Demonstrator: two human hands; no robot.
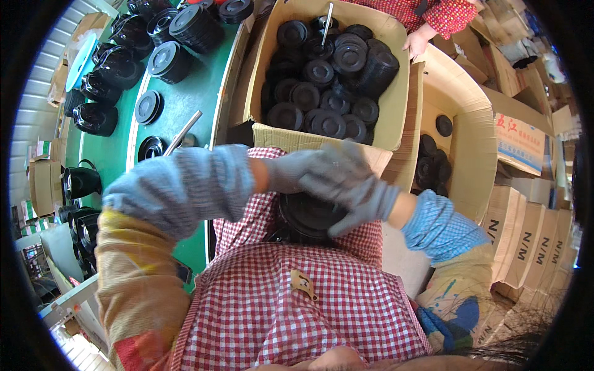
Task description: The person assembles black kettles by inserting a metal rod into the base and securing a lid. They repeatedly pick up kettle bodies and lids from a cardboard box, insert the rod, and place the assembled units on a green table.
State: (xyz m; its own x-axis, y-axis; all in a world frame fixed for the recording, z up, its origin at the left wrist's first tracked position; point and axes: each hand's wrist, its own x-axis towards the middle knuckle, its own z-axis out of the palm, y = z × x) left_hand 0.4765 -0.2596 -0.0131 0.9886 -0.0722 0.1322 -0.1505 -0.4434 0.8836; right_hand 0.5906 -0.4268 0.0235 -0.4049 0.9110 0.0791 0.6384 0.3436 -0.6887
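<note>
Both my hands wear grey gloves and meet above my lap. My left hand comes in from the left, its fingers mostly hidden behind the other hand. My right hand lies across it, slightly blurred, fingers stretched out and thumb pointing down, apart from them. Just below them a black round lidlike part rests in my lap against the checked apron; the gloves cover its upper edge. The right thumb reaches over its right side; whether it touches cannot be told.
Ahead stands a cardboard box of black round lids with a metal rod. Another carton holds more lids. On the left, a green table bears black pots and stacked lids. Another person's hand touches the box.
</note>
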